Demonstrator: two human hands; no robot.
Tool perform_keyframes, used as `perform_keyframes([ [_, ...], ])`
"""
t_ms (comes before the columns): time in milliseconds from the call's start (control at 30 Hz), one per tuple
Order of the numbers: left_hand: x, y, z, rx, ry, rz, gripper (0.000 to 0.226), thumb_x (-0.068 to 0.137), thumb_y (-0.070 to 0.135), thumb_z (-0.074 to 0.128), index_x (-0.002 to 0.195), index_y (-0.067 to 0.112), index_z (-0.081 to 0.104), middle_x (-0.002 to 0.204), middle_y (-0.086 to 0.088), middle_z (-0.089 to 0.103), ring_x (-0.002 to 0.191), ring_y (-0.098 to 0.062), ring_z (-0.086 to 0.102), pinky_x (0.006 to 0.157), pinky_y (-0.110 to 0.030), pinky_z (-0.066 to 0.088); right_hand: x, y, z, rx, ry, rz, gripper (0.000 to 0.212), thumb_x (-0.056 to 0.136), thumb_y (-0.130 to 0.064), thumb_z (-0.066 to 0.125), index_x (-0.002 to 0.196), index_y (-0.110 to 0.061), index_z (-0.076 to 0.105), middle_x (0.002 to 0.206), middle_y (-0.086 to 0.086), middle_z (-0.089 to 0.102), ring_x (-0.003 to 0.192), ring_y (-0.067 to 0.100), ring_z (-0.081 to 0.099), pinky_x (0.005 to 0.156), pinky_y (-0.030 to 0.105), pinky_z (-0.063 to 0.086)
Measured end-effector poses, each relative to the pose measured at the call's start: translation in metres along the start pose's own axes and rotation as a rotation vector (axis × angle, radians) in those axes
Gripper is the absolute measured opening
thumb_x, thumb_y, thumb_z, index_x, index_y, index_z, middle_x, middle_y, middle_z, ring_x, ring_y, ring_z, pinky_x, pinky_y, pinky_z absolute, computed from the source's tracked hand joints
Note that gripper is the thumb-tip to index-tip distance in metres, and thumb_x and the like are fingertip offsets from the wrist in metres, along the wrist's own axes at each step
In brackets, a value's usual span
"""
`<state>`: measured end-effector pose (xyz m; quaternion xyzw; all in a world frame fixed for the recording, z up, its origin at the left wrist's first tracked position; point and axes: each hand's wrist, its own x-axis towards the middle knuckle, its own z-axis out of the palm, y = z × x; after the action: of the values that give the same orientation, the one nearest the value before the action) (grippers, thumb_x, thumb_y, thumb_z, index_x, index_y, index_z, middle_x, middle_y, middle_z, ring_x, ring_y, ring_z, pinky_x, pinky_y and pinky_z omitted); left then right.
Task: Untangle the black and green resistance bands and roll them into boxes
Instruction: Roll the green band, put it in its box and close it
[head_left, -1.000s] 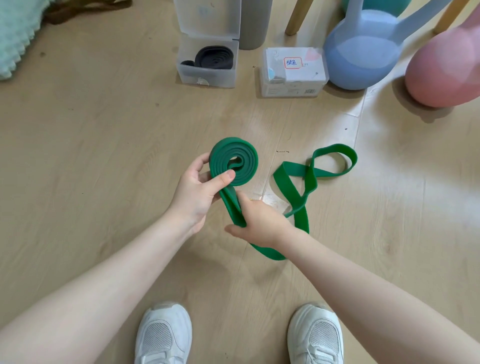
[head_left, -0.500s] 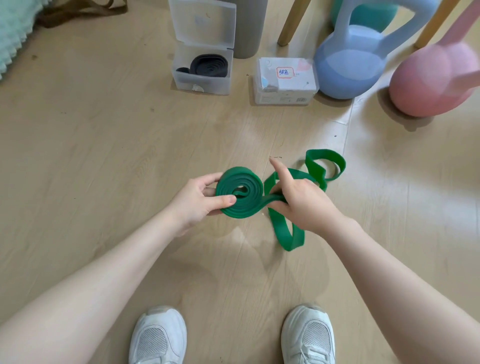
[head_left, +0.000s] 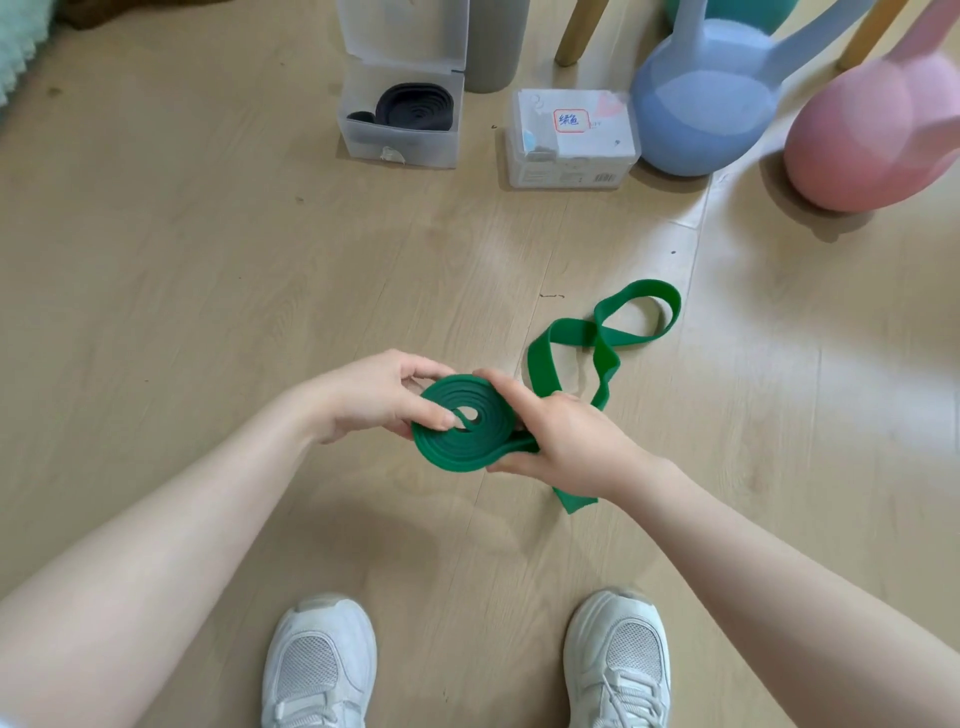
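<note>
Status: the task is roughly past its midpoint, judged from the layout.

Completed portion. The black resistance band (head_left: 414, 107) lies coiled inside the open clear box (head_left: 399, 140), at 12 o'clock from the hands, with the hinged lid standing up behind it. The two bands are apart, so the untangling appears finished.

Portion in hand. The green resistance band (head_left: 470, 428) is partly rolled. The coil sits between both hands, held above the wood floor (head_left: 182, 291).
- The left hand (head_left: 376, 397) is closed on the coil: the thumb presses across its flat face near the centre hole and the fingers curl over the far rim.
- The right hand (head_left: 563, 441) is closed on the strap where it leaves the coil at 3 o'clock, index finger laid along the outer turn.

Remaining length. The loose tail of the green band (head_left: 605, 338) runs from under the right hand toward 1 o'clock and lies on the floor in a twisted figure-eight loop. A short fold also shows below the right wrist. The twist probably needs flattening as it feeds in.

Remaining steps, as judged:
1. Wind the tail onto the coil.
2. Open the closed labelled box (head_left: 571, 137), which stands just right of the clear box, touching the blue kettlebell (head_left: 701, 104).
3. Seat the green coil inside; whether both lids must be shut cannot be told.
</note>
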<state>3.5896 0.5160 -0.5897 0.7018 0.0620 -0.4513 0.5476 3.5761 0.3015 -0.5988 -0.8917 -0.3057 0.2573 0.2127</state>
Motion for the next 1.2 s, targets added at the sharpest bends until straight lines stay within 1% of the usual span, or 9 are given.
perform_keyframes([
  [100, 0.004, -0.004, 0.013, -0.374, 0.264, 0.044, 0.027, 0.076, 0.025, 0.068, 0.101, 0.02, 0.058, 0.087, -0.003, 0.072, 0.079, -0.017, 0.068, 0.067, -0.02, 0.055, 0.004, 0.0, 0.002, 0.133, 0.139, 0.136, 0.082, 0.081, -0.044, 0.064, 0.144, -0.023, 0.016, 0.088, 0.002, 0.066, 0.082, 0.026, 0.062, 0.069, 0.034, 0.047],
  [233, 0.011, -0.009, 0.05, -0.946, 0.364, 0.105, 0.047, 0.07, 0.023, 0.066, 0.114, 0.016, 0.052, 0.105, -0.004, 0.067, 0.089, -0.017, 0.066, 0.087, -0.035, 0.051, 0.015, -0.014, 0.015, 0.429, 0.353, 0.377, 0.082, 0.081, -0.043, 0.064, 0.144, -0.019, 0.017, 0.109, 0.001, 0.065, 0.1, 0.023, 0.063, 0.081, 0.042, 0.052],
  [333, 0.018, -0.002, 0.069, -0.952, 0.499, 0.126, 0.036, 0.082, 0.012, 0.064, 0.117, 0.014, 0.052, 0.111, -0.006, 0.067, 0.096, -0.017, 0.065, 0.092, -0.035, 0.05, 0.02, -0.029, 0.024, 0.585, 0.438, 0.491, 0.084, 0.084, -0.035, 0.064, 0.147, -0.015, 0.012, 0.121, 0.003, 0.06, 0.111, 0.022, 0.058, 0.09, 0.041, 0.049],
  [433, 0.02, 0.002, 0.062, -0.912, 0.514, 0.12, 0.018, 0.088, 0.01, 0.059, 0.105, 0.009, 0.059, 0.109, -0.012, 0.066, 0.091, -0.019, 0.066, 0.085, -0.032, 0.053, 0.019, -0.04, 0.028, 0.523, 0.423, 0.473, 0.084, 0.087, -0.032, 0.061, 0.147, -0.018, 0.005, 0.116, 0.006, 0.063, 0.104, 0.026, 0.061, 0.085, 0.041, 0.05],
  [600, 0.014, -0.004, 0.048, -0.859, 0.492, 0.156, 0.014, 0.085, 0.003, 0.06, 0.097, 0.008, 0.06, 0.094, -0.007, 0.067, 0.077, -0.014, 0.068, 0.071, -0.023, 0.057, 0.019, -0.04, 0.025, 0.325, 0.358, 0.424, 0.083, 0.09, -0.041, 0.054, 0.148, -0.019, -0.001, 0.099, 0.005, 0.067, 0.088, 0.027, 0.064, 0.071, 0.039, 0.051],
  [700, 0.016, -0.002, 0.045, -0.831, 0.556, 0.134, 0.02, 0.078, 0.002, 0.067, 0.091, 0.014, 0.058, 0.09, -0.002, 0.066, 0.078, -0.015, 0.067, 0.072, -0.024, 0.056, 0.02, -0.034, 0.022, 0.327, 0.341, 0.392, 0.082, 0.09, -0.042, 0.053, 0.147, -0.018, 0.0, 0.101, 0.006, 0.068, 0.089, 0.029, 0.064, 0.075, 0.042, 0.051],
  [867, 0.019, 0.004, 0.043, -0.767, 0.525, 0.121, 0.026, 0.073, 0.007, 0.073, 0.093, 0.016, 0.058, 0.095, -0.003, 0.067, 0.081, -0.015, 0.067, 0.065, -0.02, 0.055, 0.019, -0.022, 0.019, 0.502, 0.377, 0.37, 0.082, 0.085, -0.035, 0.062, 0.146, -0.023, 0.01, 0.104, 0.001, 0.067, 0.093, 0.022, 0.065, 0.081, 0.041, 0.052],
  [1033, 0.024, 0.005, 0.056, -0.895, 0.483, 0.22, 0.03, 0.079, 0.003, 0.065, 0.104, 0.018, 0.056, 0.097, 0.001, 0.069, 0.092, -0.014, 0.066, 0.087, -0.028, 0.052, 0.025, -0.022, 0.028, 0.743, 0.526, 0.395, 0.077, 0.083, -0.026, 0.067, 0.142, -0.03, 0.019, 0.111, -0.01, 0.063, 0.101, 0.015, 0.063, 0.089, 0.038, 0.051],
  [1200, 0.024, 0.001, 0.063, -0.895, 0.617, 0.21, 0.026, 0.083, 0.007, 0.064, 0.104, 0.018, 0.054, 0.095, 0.0, 0.071, 0.085, -0.01, 0.069, 0.074, -0.023, 0.054, 0.03, -0.029, 0.03, 0.908, 0.534, 0.459, 0.073, 0.083, -0.021, 0.069, 0.141, -0.016, 0.025, 0.099, -0.024, 0.059, 0.1, 0.004, 0.062, 0.091, 0.027, 0.051],
])
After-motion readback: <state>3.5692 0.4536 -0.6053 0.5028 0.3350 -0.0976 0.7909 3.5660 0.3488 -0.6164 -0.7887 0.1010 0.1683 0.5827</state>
